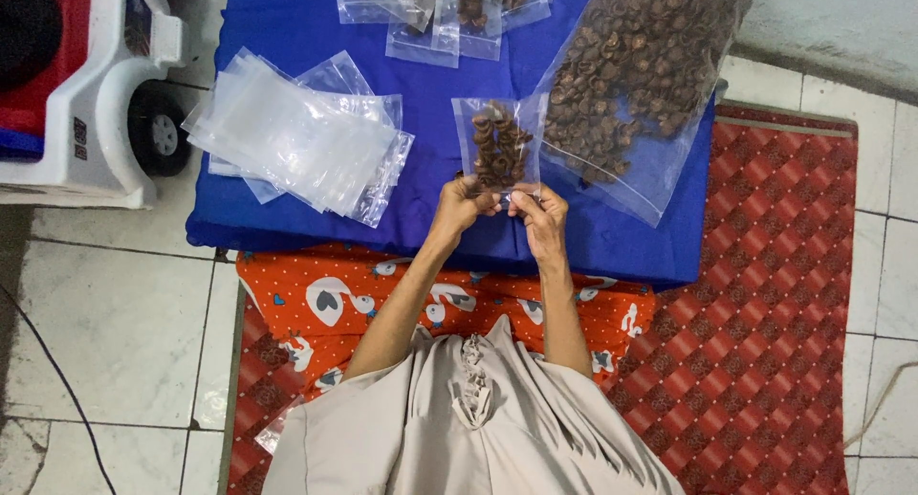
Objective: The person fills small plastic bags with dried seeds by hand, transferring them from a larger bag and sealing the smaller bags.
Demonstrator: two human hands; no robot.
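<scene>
At the centre of the frame, the left hand (463, 204) and the right hand (537, 211) are pinching the near edge of a small clear zip bag (497, 143), fingers closed on its strip from either side; the bag is lying flat on the blue cushion (287, 17), partly filled with brown, curled, ring-like dried pieces. Judging from the layout, the packing is appearing to be at an early-to-middle stage: a few filled small bags (467, 7) are lying at the top centre, while a thick stack of empty bags (296, 136), glossy and limp, is waiting at the upper left. At the upper right, a large clear bulk bag (631, 74) is lying slantwise, still holding a heavy mass of the same rough, shrivelled brown pieces, its lower corner just beside the small bag. The cushion is resting on a red diamond-patterned mat (765, 294) over pale tiles, with an orange printed cloth (335, 304) showing below it. A white and red toy car (96, 93) is standing at the far left edge.
</scene>
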